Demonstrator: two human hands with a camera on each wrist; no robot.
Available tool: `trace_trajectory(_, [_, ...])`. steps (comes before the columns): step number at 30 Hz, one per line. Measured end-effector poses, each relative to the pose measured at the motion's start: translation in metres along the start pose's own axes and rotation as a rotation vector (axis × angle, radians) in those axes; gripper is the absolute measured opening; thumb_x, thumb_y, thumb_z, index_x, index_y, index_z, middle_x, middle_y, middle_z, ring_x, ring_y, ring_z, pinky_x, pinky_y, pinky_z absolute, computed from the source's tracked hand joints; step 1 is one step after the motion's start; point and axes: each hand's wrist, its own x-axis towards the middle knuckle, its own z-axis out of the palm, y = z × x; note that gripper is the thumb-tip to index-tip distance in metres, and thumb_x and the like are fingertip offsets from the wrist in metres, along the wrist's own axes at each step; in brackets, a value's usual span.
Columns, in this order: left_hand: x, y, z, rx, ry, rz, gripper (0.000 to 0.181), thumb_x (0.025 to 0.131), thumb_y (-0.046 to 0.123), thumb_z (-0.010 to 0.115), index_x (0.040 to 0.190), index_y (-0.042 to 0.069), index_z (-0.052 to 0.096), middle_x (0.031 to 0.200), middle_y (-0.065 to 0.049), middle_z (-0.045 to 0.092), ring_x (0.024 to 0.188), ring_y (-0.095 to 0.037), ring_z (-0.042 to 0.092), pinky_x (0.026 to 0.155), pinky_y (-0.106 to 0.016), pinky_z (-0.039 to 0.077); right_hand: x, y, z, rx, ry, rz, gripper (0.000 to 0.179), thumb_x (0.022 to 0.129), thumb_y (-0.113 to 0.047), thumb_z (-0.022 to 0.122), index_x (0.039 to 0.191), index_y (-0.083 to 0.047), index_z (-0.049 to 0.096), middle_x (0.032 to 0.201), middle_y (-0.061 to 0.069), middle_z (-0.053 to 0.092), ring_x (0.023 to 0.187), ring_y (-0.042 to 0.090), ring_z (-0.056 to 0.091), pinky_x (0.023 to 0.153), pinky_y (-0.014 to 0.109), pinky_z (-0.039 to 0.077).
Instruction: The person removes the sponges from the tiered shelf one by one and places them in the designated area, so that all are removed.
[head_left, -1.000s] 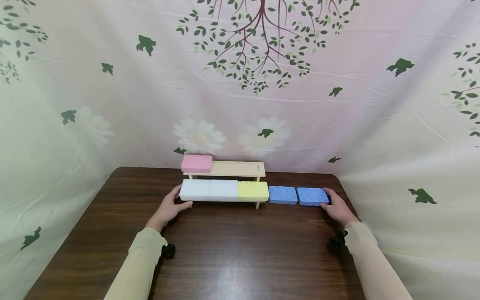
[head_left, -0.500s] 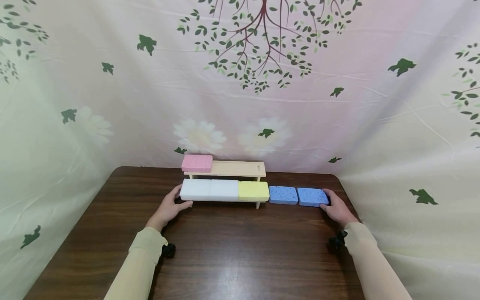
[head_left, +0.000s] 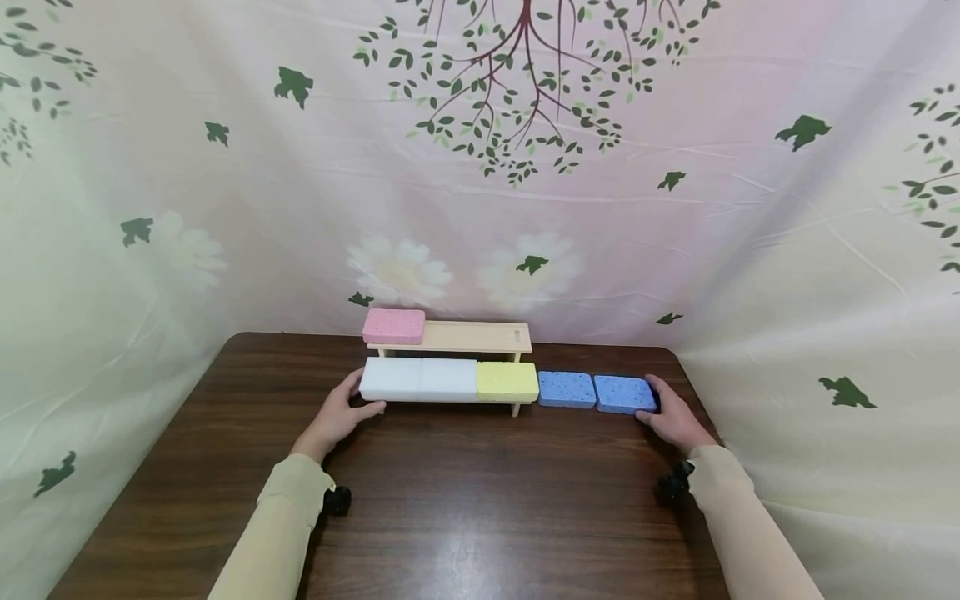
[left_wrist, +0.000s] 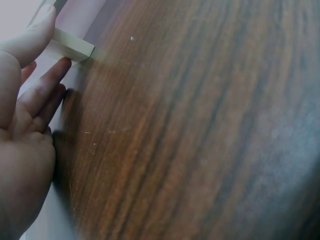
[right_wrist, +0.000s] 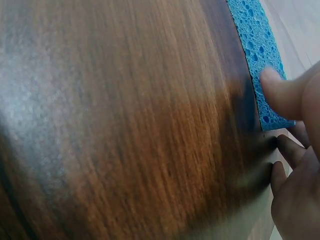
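Note:
Two white sponges, the left one [head_left: 392, 379] and the one beside it [head_left: 448, 379], and a yellow sponge [head_left: 507, 381] lie end to end on a low wooden shelf [left_wrist: 75, 46]. My left hand [head_left: 341, 417] is at the shelf's left end, thumb along the front and fairly straight fingers at the side, index fingertip right at the wood. On the table to the right, a blue sponge [head_left: 566, 389] lies close beside another blue sponge [head_left: 625, 393]. My right hand [head_left: 672, 414] holds the latter's right end, its thumb on the front edge; the far fingers are partly hidden.
Behind the row stands a second wooden shelf [head_left: 472, 336], with a pink sponge [head_left: 394, 326] on its left end. All stand near the back edge of a dark wooden table [head_left: 480, 500]. A printed cloth [head_left: 465, 208] hangs behind and at both sides.
My right thumb has slid slightly left along the front of the outer blue sponge. The left hand and the shelf row stay where they were.

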Motion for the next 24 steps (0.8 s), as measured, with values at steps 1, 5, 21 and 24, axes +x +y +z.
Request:
trace_trajectory(1, [0.0,0.0,0.0,-0.002,0.003,0.001,0.089,0.095,0.025,0.082,0.165,0.009,0.029,0.161,-0.022,0.045,0.149,-0.039,0.037,0.122,-0.062,0.024,0.0,0.0,0.0,-0.003,-0.003,0.002,0.085,0.1,-0.009,0.069,0.163,0.008,0.015,0.165,0.04,0.017,0.151,0.059,0.018,0.119,0.071,0.02])
trace_trajectory(5, [-0.002,0.0,0.001,0.0,0.009,0.005,0.089,0.095,0.024,0.082,0.165,0.01,0.029,0.16,-0.021,0.045,0.149,-0.038,0.037,0.123,-0.061,0.023,0.0,-0.001,0.0,-0.031,-0.007,0.002,0.086,0.1,-0.013,0.071,0.163,0.007,0.016,0.165,0.04,0.017,0.15,0.06,0.019,0.119,0.071,0.02])
trace_trajectory(21, [-0.016,0.002,0.01,0.0,0.04,-0.011,0.09,0.095,0.025,0.081,0.166,0.01,0.028,0.163,-0.021,0.042,0.15,-0.039,0.035,0.123,-0.064,0.022,0.009,0.011,-0.003,-0.082,0.004,-0.062,0.08,0.101,-0.012,0.07,0.161,0.009,0.022,0.161,0.042,0.023,0.147,0.06,0.026,0.116,0.072,0.025])
trace_trajectory(24, [-0.019,0.002,0.012,-0.005,0.049,-0.01,0.089,0.096,0.022,0.08,0.166,0.009,0.027,0.163,-0.022,0.041,0.15,-0.039,0.035,0.123,-0.064,0.022,0.011,0.012,-0.004,-0.081,-0.001,-0.062,0.081,0.101,-0.012,0.07,0.161,0.009,0.021,0.162,0.041,0.023,0.147,0.059,0.025,0.117,0.072,0.024])
